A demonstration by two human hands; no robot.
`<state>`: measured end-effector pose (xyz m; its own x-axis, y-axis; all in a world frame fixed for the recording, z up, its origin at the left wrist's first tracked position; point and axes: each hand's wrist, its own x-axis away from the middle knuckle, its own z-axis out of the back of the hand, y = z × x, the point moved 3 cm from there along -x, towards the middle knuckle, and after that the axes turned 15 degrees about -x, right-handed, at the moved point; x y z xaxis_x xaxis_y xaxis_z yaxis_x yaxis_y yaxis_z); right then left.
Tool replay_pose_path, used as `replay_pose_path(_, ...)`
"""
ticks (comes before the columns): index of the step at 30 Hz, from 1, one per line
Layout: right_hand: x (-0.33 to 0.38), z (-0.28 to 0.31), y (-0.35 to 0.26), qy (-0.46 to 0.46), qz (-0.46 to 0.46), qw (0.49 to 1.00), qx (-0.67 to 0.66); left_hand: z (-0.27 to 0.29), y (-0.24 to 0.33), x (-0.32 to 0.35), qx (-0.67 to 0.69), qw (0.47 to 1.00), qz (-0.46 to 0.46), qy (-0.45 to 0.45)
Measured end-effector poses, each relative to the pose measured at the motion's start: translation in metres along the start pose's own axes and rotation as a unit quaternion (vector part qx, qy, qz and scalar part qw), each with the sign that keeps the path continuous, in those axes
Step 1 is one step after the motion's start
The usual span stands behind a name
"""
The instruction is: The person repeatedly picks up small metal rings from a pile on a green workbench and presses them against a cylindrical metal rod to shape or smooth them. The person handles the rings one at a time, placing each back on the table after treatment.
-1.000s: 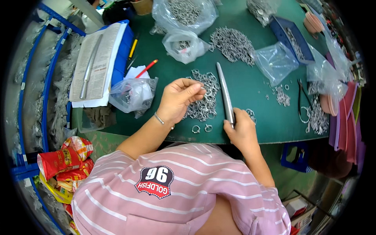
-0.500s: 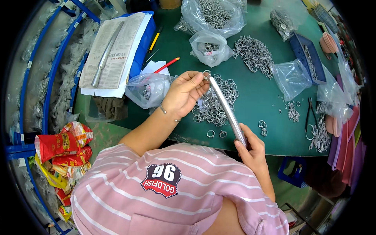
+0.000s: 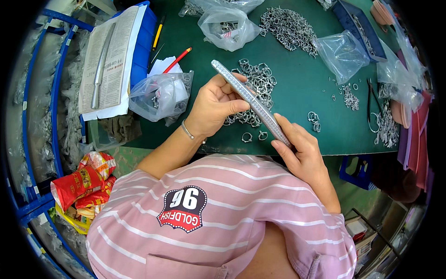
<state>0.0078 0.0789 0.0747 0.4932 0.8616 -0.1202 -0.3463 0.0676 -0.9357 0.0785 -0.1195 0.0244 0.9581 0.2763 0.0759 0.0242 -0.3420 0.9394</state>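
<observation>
Long slim silver metal rod [image 3: 251, 103]: held clear above green table top [image 3: 297, 97], slanting from 11 o'clock down to 5 o'clock, spanning both hands.

Left hand [image 3: 214, 106]: at 9 o'clock of rod's middle; fingers curled round the shaft, thumb pressed on top, gripping it.

Right hand [image 3: 302, 151]: at 5 o'clock of rod; lower end gripped between thumb and extended fingers, palm partly closed.

Heap of small silver metal rings [image 3: 258, 83]: on table directly beneath rod, at 12 o'clock of left hand. Two loose rings [image 3: 254, 136] at near table edge, between the hands.

Clear plastic bag of rings [image 3: 160, 95]: at 9 o'clock of left hand, near. Red pencil [image 3: 178, 58]: at 11 o'clock. Black pliers [image 3: 370, 100]: at 3 o'clock, well apart.
</observation>
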Motion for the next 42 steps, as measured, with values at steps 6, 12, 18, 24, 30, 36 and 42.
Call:
replay_pose_path(6,0.001,0.000,0.003,0.005,-0.012,1.000,-0.006,0.000,-0.001,0.001,-0.009,0.999,0.032,-0.013)
replay_pose_path(12,0.003,-0.002,0.006,0.018,-0.027,0.999,-0.018,-0.002,0.002,-0.001,-0.061,0.996,0.043,-0.048)
replay_pose_path(18,0.007,-0.001,0.024,-0.049,-0.187,0.961,-0.200,-0.010,0.010,-0.002,-0.070,0.997,0.015,-0.044)
replay_pose_path(24,0.004,0.010,0.012,-0.052,-0.148,0.985,-0.074,0.012,0.014,-0.005,-0.034,0.999,-0.018,0.035)
replay_pose_path(30,-0.001,0.013,0.011,0.032,0.012,0.990,0.135,0.007,0.017,-0.006,-0.029,0.998,0.017,0.043)
replay_pose_path(36,0.000,0.009,0.008,0.101,0.057,0.987,0.113,-0.002,0.014,-0.002,-0.036,0.999,0.019,0.024)
replay_pose_path(42,0.000,0.009,0.008,0.098,0.078,0.983,0.131,-0.003,0.009,0.001,-0.051,0.999,0.002,0.011)
